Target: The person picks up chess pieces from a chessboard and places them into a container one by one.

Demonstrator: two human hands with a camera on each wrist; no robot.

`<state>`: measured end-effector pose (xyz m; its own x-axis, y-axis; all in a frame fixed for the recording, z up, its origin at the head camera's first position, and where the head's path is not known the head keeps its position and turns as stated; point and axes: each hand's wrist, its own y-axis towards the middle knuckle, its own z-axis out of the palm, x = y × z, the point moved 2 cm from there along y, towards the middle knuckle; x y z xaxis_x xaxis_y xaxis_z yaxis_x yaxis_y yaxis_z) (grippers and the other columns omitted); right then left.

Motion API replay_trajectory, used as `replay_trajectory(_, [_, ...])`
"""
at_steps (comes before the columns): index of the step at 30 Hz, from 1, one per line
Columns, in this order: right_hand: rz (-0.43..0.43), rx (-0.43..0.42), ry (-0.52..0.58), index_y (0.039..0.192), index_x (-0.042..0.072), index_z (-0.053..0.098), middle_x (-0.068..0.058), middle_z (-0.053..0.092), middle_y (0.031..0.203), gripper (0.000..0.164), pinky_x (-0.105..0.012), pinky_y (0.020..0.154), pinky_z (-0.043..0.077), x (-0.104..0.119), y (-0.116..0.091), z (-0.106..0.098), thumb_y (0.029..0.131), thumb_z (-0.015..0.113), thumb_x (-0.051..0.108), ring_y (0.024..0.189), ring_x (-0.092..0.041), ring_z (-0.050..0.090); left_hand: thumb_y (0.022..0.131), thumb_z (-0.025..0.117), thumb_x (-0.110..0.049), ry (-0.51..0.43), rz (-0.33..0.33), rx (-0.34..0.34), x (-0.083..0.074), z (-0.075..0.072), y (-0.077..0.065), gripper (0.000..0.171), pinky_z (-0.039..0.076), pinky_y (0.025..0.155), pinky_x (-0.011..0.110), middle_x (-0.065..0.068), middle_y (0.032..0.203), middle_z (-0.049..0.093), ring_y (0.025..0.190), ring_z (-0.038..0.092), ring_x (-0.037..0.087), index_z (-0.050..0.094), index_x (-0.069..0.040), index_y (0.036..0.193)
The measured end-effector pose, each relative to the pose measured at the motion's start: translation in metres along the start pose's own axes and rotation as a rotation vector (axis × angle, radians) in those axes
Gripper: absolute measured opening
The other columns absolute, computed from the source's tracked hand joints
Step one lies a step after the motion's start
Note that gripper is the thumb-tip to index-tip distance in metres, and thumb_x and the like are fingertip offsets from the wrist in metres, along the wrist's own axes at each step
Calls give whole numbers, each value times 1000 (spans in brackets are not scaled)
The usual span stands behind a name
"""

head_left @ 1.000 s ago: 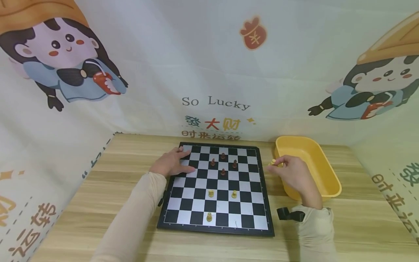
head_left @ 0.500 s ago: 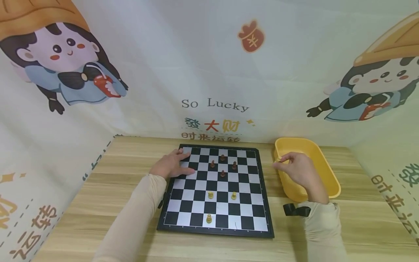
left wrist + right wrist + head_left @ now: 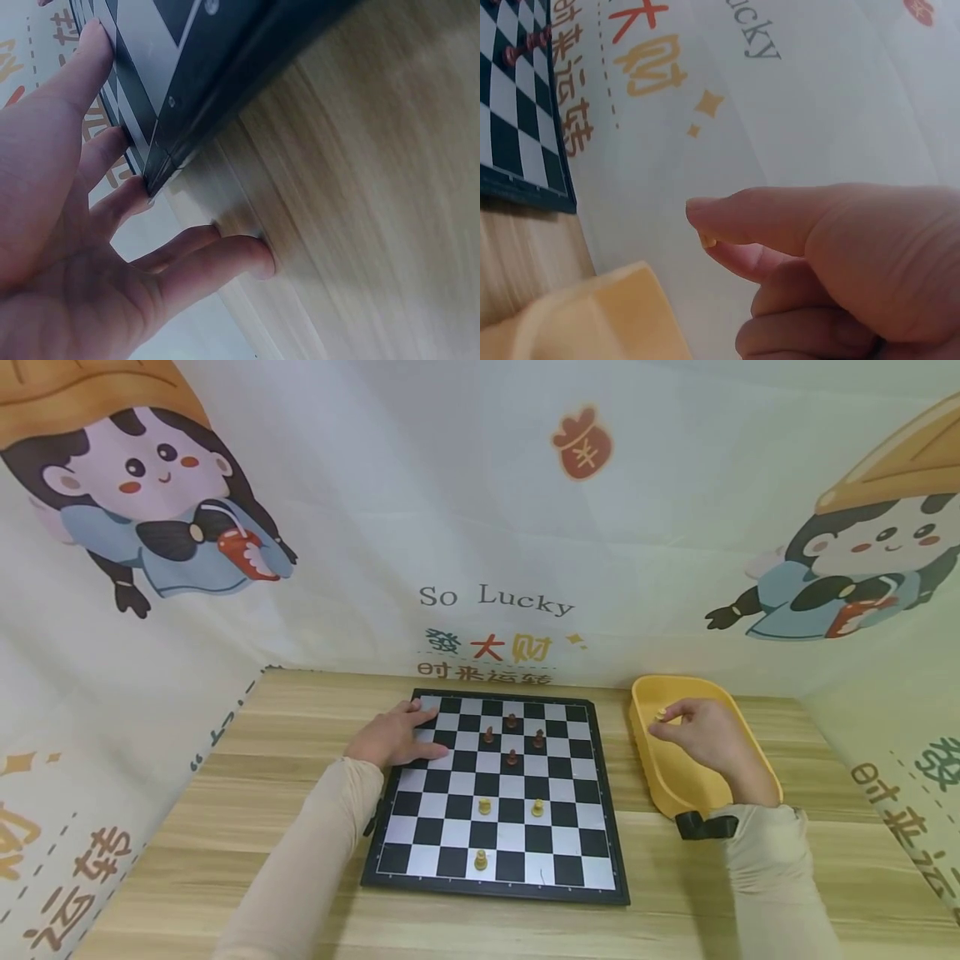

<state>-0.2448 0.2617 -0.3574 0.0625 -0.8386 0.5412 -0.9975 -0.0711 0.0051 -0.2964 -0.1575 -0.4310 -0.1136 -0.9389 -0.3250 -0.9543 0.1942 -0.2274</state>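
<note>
A chessboard (image 3: pixel 502 827) lies on the wooden table with a few pieces standing on it. My left hand (image 3: pixel 392 737) rests spread at its far left corner, thumb and some fingertips on the squares; in the left wrist view other fingertips (image 3: pixel 255 259) touch the table. Over the yellow bin (image 3: pixel 660 777), my right hand (image 3: pixel 701 735) pinches a small yellow chess piece (image 3: pixel 660 715) between thumb and forefinger. In the right wrist view only a bit of that chess piece (image 3: pixel 706 239) shows; the fingers hide the rest. Red pieces (image 3: pixel 538 739) and yellow pieces (image 3: pixel 481 860) stand on the board.
The bin stands right of the board, close to the back of the wooden table (image 3: pixel 300 893). Behind the table hangs a printed white cloth (image 3: pixel 360 527), which also lines both sides. A black strap (image 3: pixel 707 825) is on my right wrist.
My right hand has moved rightward with the yellow chess piece, from the gap between board and bin to over the bin. My left hand and the pieces on the board stay put.
</note>
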Motion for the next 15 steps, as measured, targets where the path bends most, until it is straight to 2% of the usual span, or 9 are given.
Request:
replay_trajectory(5, [-15, 54, -15, 112, -6, 69, -15, 63, 93, 42, -29, 62, 39, -8, 1, -7, 95, 71, 31, 78, -22, 50, 90, 71, -57, 0, -5, 2, 0, 1, 0, 85, 35, 122, 58, 15, 170, 23, 152, 31, 46, 38, -22, 159])
replay_trajectory(15, [-2, 151, 7, 117, -1, 67, -26, 60, 130, 41, -29, 72, 43, -22, 8, -18, 97, 68, 35, 98, -30, 55, 90, 71, -57, 14, -1, -2, 1, 1, 1, 85, 35, 122, 58, 15, 170, 23, 152, 32, 47, 38, -22, 159])
